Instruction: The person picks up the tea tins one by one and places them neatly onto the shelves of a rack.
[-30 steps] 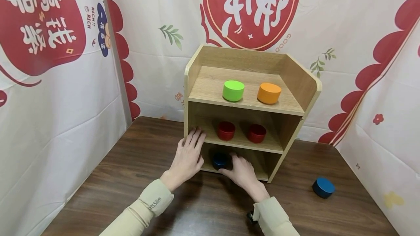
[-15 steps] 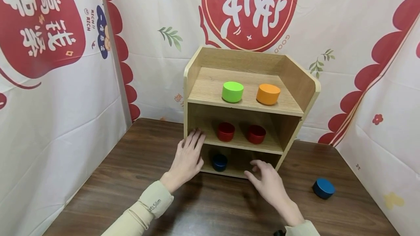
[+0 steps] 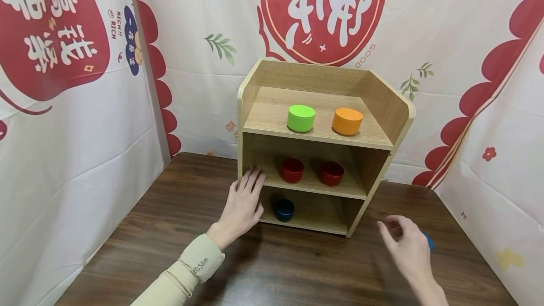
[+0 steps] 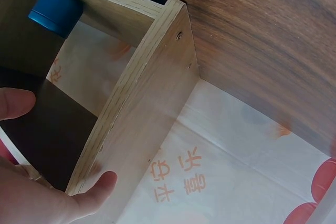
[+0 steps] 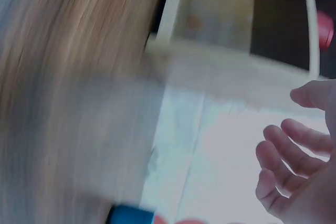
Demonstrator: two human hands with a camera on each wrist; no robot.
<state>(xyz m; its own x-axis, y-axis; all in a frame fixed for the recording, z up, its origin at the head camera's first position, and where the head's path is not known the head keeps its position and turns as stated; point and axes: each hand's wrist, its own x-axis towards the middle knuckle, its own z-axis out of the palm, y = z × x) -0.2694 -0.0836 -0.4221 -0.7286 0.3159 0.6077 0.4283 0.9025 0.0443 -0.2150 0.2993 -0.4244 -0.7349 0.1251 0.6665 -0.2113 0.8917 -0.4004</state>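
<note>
A small wooden shelf unit (image 3: 314, 140) stands on the table. My left hand (image 3: 242, 202) holds its left side panel; in the left wrist view one fingertip (image 4: 100, 187) lies on the panel's outer face and another digit reaches inside. A dark blue round block (image 3: 284, 209) sits at the left of the bottom tier. My right hand (image 3: 408, 249), loosely curved and empty, hovers over the table right of the shelf. Behind it, a second blue round block (image 3: 429, 241) is mostly hidden in the head view; its edge shows in the right wrist view.
On the top tier stand a green round block (image 3: 301, 118) and an orange one (image 3: 347, 121). Two red round blocks, a left one (image 3: 292, 170) and a right one (image 3: 331, 174), sit on the middle tier. Printed cloth (image 3: 204, 98) encloses the brown table (image 3: 178, 202) at back and sides.
My right hand has left the blue block on the bottom tier and moved right, out of the shelf, to near the blue block on the table. My left hand has stayed on the side panel.
</note>
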